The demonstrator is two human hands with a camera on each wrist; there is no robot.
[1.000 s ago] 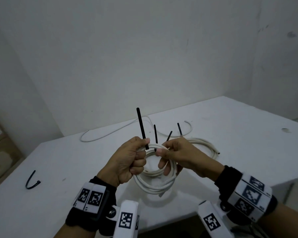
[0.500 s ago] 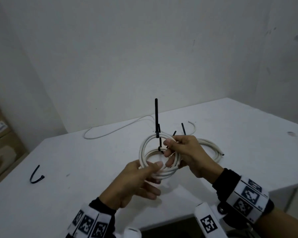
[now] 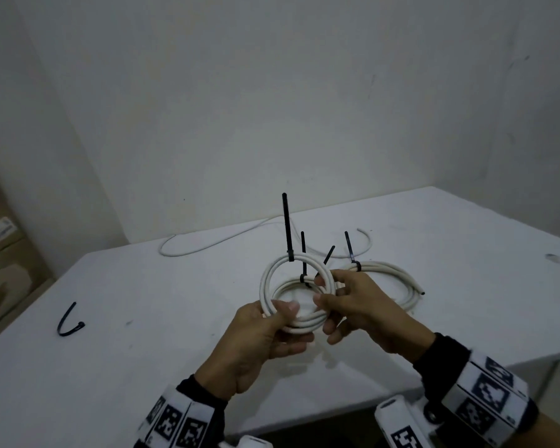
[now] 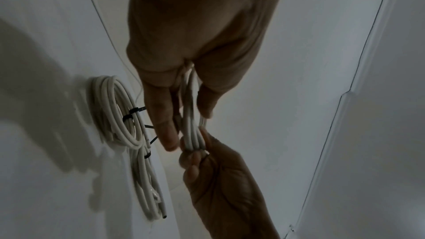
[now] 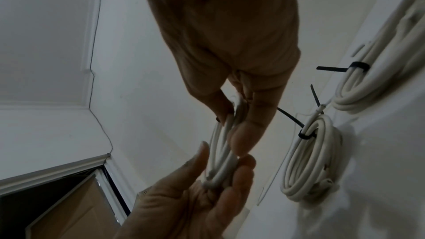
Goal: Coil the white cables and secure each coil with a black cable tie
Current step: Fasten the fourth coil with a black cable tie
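I hold a white cable coil point(image 3: 306, 323) above the table, with a black cable tie point(image 3: 286, 227) fastened at its top and the tail standing straight up. My left hand point(image 3: 288, 321) grips the coil's lower left, thumb on top. My right hand point(image 3: 324, 295) pinches its right side. In the left wrist view the left hand point(image 4: 188, 130) pinches the strands point(image 4: 192, 134) and the right hand point(image 4: 202, 154) meets it from below. In the right wrist view the right hand point(image 5: 230, 128) holds the same strands point(image 5: 220, 152).
Tied coils point(image 3: 388, 270) lie on the white table point(image 3: 143, 367) behind my hands, their tie tails sticking up; they also show as coils point(image 4: 119, 115) and coils point(image 5: 310, 152). A loose white cable point(image 3: 188, 252) lies at the back. A spare black tie point(image 3: 68, 321) lies left. Cardboard boxes point(image 3: 0, 253) stand far left.
My left hand let go of the tie's tail at the top and moved down to grip the coil's lower left. The tail now stands free and upright.
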